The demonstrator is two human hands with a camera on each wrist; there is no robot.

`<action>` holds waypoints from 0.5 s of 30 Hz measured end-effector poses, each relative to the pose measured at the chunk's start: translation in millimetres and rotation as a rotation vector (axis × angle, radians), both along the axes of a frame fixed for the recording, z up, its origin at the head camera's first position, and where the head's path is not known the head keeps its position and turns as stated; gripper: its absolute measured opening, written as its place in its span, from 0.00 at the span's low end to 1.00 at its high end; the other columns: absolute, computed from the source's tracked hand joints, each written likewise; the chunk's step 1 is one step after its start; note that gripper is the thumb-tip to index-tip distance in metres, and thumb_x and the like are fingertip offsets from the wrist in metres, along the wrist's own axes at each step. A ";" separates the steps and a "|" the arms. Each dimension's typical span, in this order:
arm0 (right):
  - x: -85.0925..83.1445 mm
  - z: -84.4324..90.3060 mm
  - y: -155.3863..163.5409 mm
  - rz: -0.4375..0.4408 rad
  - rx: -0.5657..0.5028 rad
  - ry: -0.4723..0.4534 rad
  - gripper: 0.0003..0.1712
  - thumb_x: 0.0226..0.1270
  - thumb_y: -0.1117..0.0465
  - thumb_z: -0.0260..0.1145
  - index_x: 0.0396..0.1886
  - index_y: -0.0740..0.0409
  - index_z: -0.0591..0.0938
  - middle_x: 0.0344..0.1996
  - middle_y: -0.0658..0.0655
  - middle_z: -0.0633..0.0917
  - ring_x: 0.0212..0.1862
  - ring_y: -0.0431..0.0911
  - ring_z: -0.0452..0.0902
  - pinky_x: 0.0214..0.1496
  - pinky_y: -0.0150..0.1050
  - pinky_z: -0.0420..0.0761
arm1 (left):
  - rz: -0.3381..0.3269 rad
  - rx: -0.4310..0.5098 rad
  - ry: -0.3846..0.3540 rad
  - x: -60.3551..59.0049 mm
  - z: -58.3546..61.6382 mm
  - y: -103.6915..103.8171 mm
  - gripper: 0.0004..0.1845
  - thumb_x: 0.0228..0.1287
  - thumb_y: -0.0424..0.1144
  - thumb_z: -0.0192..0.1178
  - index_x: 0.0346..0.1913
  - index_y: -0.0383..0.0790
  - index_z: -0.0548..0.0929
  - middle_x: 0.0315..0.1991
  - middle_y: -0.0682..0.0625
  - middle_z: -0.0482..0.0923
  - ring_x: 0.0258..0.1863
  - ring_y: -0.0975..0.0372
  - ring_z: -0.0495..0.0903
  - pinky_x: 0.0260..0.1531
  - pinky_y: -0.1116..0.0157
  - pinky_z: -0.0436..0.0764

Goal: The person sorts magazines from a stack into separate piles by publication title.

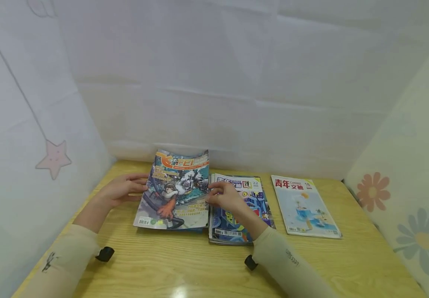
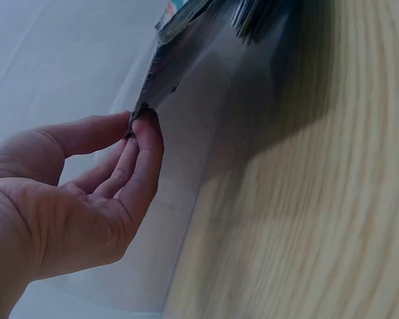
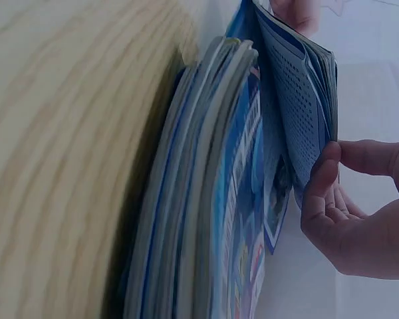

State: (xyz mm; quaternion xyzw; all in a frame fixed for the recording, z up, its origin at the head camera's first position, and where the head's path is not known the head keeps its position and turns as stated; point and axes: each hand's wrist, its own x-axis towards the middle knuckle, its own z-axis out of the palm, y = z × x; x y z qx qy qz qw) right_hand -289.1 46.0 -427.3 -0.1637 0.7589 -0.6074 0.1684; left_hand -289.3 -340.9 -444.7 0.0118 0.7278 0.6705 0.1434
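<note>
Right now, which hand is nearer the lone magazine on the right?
Right. The right hand rests on the middle stack, beside that magazine; the left hand is beyond the comic.

A: Positions on the table (image 1: 199,269)?

B: The held magazine (image 1: 175,190) sits leftmost, between the left hand (image 1: 119,191) on its left edge and the right hand (image 1: 226,198) on its right edge.

A: Next?

B: The stack of magazines (image 1: 236,215) lies just right of it, under the right hand. The single magazine (image 1: 303,207) lies further right, apart from the stack.

A: Behind?

B: The back wall (image 1: 214,82).
</note>
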 end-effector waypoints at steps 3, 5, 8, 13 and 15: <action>-3.0 -0.3 -13.5 0.007 0.016 -0.009 0.25 0.70 0.68 0.68 0.65 0.66 0.75 0.40 0.60 0.84 0.46 0.61 0.81 0.52 0.57 0.81 | 0.009 -0.007 -0.013 -1.0 0.8 -12.4 0.36 0.72 0.29 0.60 0.78 0.29 0.58 0.66 0.35 0.73 0.50 0.56 0.83 0.56 0.50 0.79; -5.4 -0.8 -20.8 0.005 0.021 -0.019 0.24 0.70 0.68 0.68 0.64 0.66 0.75 0.40 0.60 0.84 0.47 0.64 0.81 0.52 0.58 0.80 | 0.001 -0.019 -0.015 -1.0 1.1 -17.5 0.36 0.72 0.29 0.60 0.78 0.28 0.57 0.67 0.33 0.71 0.51 0.56 0.83 0.56 0.50 0.79; -8.5 -2.7 -29.6 0.003 0.033 -0.040 0.24 0.69 0.69 0.68 0.64 0.67 0.76 0.40 0.59 0.85 0.49 0.65 0.80 0.53 0.60 0.79 | 0.007 -0.032 -0.035 0.2 -0.5 -22.7 0.37 0.72 0.29 0.60 0.78 0.28 0.56 0.69 0.30 0.67 0.51 0.55 0.83 0.56 0.51 0.79; -12.3 -9.4 -40.0 -0.006 0.065 -0.055 0.24 0.67 0.69 0.69 0.61 0.68 0.76 0.38 0.58 0.86 0.46 0.64 0.82 0.51 0.60 0.81 | 0.016 -0.026 -0.067 1.9 -8.5 -28.7 0.37 0.72 0.28 0.60 0.78 0.28 0.55 0.70 0.28 0.65 0.52 0.53 0.83 0.56 0.50 0.79; -12.6 -12.0 -42.6 -0.022 0.084 -0.063 0.23 0.67 0.69 0.69 0.61 0.68 0.77 0.38 0.58 0.86 0.43 0.61 0.83 0.49 0.57 0.82 | 0.014 -0.018 -0.078 1.3 -12.2 -29.7 0.38 0.72 0.27 0.61 0.78 0.27 0.55 0.69 0.28 0.66 0.52 0.51 0.83 0.55 0.51 0.80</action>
